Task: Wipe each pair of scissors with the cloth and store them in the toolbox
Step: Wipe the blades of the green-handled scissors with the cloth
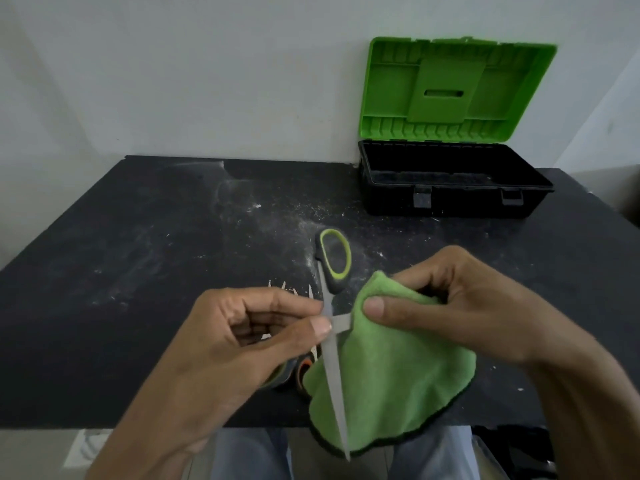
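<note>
Dusty table (138, 237). Open scissors (334, 375) pinched at pivot by left hand (249, 337), cloth (398, 375) clutched by right hand (467, 306). Cut risked if blades close.

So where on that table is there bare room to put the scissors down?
The dusty left half of the table, wall to left hand, is bare; so is the strip between toolbox and right hand. Crowded: front centre, around cloth and scissors.

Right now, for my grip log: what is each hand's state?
Left hand: closed, pinching the scissors near the pivot.
Right hand: closed, gripping the green cloth.
</note>
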Demonstrator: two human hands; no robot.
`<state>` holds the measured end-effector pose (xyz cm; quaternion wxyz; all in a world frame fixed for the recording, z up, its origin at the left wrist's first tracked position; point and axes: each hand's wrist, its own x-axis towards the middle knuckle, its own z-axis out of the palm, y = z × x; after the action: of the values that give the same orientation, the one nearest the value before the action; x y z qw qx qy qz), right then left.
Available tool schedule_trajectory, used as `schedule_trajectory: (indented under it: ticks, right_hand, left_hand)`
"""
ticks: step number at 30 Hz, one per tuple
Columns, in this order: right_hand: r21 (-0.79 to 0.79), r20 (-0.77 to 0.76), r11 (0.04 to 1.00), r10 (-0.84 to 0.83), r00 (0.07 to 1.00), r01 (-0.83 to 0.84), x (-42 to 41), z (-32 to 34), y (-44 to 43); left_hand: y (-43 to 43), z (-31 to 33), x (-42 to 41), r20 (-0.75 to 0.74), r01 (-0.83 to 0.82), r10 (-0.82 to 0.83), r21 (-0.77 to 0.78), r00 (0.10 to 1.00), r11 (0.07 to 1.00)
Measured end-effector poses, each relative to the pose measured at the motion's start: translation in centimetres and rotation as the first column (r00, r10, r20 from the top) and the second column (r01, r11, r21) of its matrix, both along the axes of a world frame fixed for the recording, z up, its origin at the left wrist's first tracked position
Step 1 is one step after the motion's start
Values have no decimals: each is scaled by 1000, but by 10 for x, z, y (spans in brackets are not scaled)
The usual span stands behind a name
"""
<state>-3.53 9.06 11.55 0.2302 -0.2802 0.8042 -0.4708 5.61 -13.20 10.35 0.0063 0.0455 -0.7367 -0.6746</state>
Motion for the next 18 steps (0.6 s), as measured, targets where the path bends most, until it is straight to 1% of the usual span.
schedule_trajectory:
  ticks: [4,8,10,13,16,18]
  right_hand:
    - [-21,1,999,-38,999,38,-2,5,6]
    - [16,-52,1000,-1,999,2,8,-1,-4]
    - [32,-38,999,8,999,-7,9,-1,-5]
    - [21,-28,999,-36,999,37,5,5,3]
    - [17,-89,997,-75,993,77,3,12,6]
    - [2,-104,997,-74,992,75,6,13,1]
  left_hand:
    - [-1,5,0,-18,-13,13,28,1000,1000]
    - [8,1,-2,-18,47,-47,16,999,999]
    - [8,-1,-1,-8,48,-47,6,999,999]
    - [2,2,0,-12,20,-20,25,1000,999]
    - [2,8,-2,-38,-19,21,60,999,998]
    - [5,10,-3,-56,5,-1,66,998,998]
